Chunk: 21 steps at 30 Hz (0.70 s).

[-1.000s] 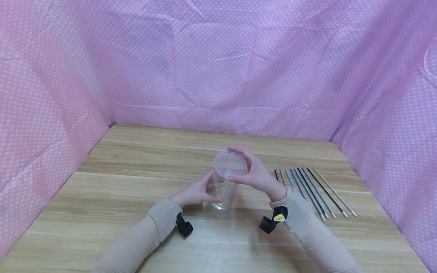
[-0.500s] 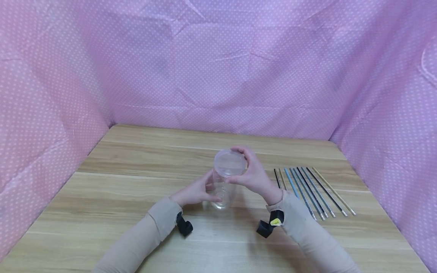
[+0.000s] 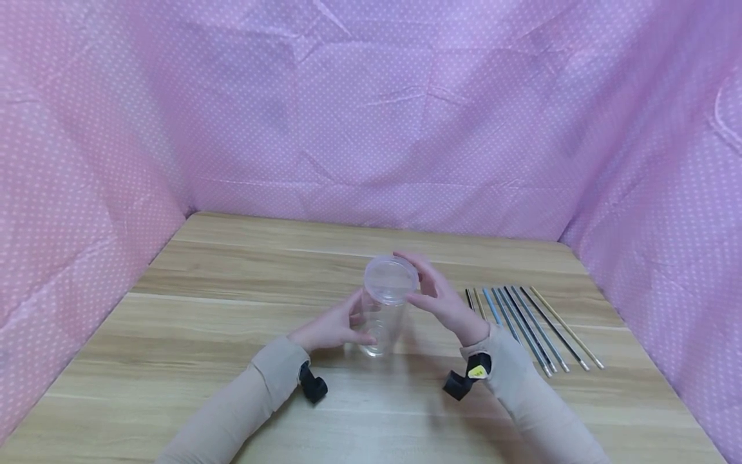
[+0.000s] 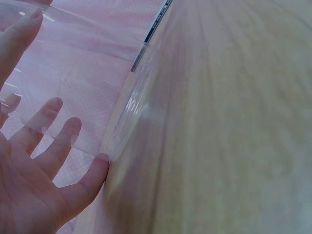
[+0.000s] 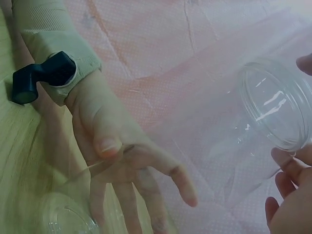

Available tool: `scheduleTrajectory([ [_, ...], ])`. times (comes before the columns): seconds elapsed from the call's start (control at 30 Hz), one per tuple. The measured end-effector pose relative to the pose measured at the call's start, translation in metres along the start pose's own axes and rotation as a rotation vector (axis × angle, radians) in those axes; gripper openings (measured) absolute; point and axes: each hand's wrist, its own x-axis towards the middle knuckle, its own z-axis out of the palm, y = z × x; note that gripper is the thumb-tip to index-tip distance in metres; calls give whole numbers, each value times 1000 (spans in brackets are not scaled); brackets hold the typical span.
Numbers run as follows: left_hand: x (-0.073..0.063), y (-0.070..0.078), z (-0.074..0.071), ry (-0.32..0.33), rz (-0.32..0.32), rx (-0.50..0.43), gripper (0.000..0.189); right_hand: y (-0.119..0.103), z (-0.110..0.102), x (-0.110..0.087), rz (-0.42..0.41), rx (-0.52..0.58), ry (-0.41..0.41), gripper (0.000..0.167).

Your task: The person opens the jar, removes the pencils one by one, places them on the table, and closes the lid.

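A tall clear plastic jar (image 3: pixel 384 328) stands on the table in the head view, with a clear round lid (image 3: pixel 391 281) on top. My left hand (image 3: pixel 332 327) grips its lower part from the left, thumb near the base and fingers round the far side. My right hand (image 3: pixel 443 301) holds the lid's right edge, thumb on the near side and fingers on the far side. Through the transparent wall, the jar's base (image 4: pixel 131 109) shows low beside the left little finger. The right wrist view has the ridged rim (image 5: pixel 278 105) between the right fingertips.
Several pencils (image 3: pixel 567 327), black, blue, grey and pale wood, lie side by side at the right, partly behind the right forearm. Pink dotted cloth (image 3: pixel 371 129) surrounds the wooden table (image 3: pixel 249 258) on three sides. Black wrist mounts (image 3: pixel 313 386) hang from both sleeves.
My right hand shifted slightly left, then back right, its thumb sliding round the lid's near edge to the right. The left hand and the jar have stayed in place.
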Motion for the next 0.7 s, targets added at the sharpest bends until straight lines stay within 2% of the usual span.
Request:
scheduleTrajectory([
  [0.13, 0, 1, 1, -6, -9, -8, 102, 4, -2, 1, -34, 25, -31, 71],
  [0.3, -1, 1, 1, -9, -9, -14, 101, 4, -2, 0, -18, 9, -7, 70],
  [0.53, 0, 0, 0, -6, 8, -4, 102, -2, 2, -3, 103, -83, 123, 68],
  [0.7, 0, 0, 0, -10, 15, -14, 103, -7, 10, -3, 158, -226, 242, 67],
])
